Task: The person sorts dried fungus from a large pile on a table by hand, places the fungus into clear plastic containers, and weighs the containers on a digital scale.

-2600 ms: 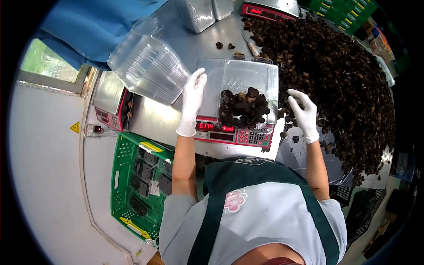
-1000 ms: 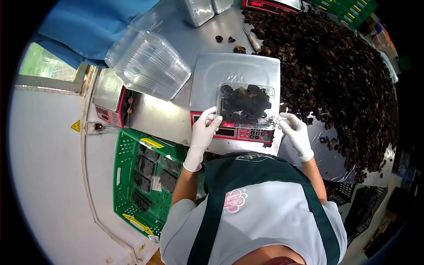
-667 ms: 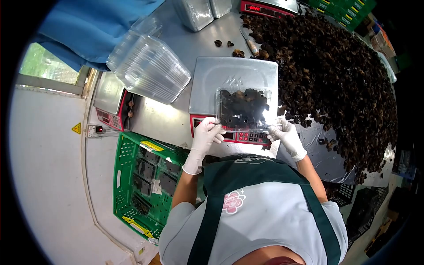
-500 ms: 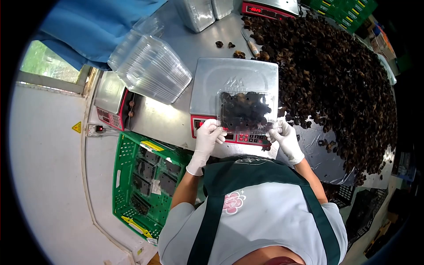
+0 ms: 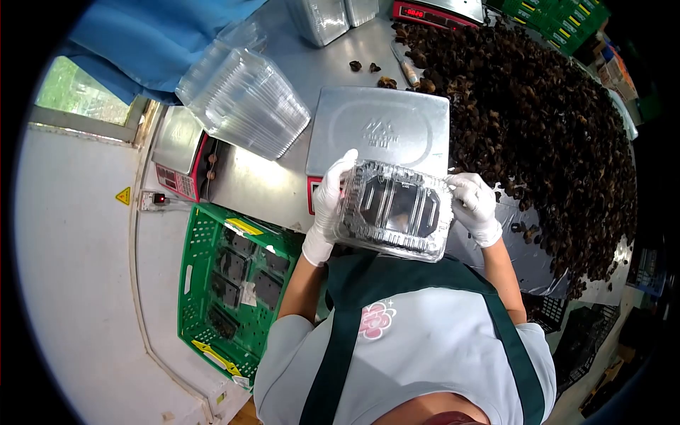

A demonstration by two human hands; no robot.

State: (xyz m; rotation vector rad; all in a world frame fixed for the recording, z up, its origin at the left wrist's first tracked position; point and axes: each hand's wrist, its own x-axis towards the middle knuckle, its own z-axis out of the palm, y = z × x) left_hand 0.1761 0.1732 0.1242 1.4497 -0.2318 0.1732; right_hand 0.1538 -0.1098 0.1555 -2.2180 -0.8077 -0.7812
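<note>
A clear plastic clamshell box (image 5: 394, 212) with dark wood ear mushrooms inside is held up before the apron, over the scale's front edge. Its ribbed lid faces me and looks closed. My left hand (image 5: 328, 209), in a white glove, grips the box's left side, thumb up along the edge. At the upper right corner, my right hand (image 5: 476, 207), also gloved, has its curled fingers pinching the rim. Behind the box is a weighing scale (image 5: 379, 127) with a bare metal plate; the box and left hand hide most of its red panel.
A big heap of wood ear mushrooms (image 5: 524, 120) covers the table's right side. Nested clear boxes (image 5: 244, 99) lie to the left. Below them stands a green crate (image 5: 188, 283) with several filled boxes. A knife (image 5: 405, 65) lies beside the heap; another scale (image 5: 439, 14) is behind.
The box has come off the scale plate toward my body and tilted so its lid faces me. My left hand has shifted up its side; my right hand has risen to its upper right corner.
</note>
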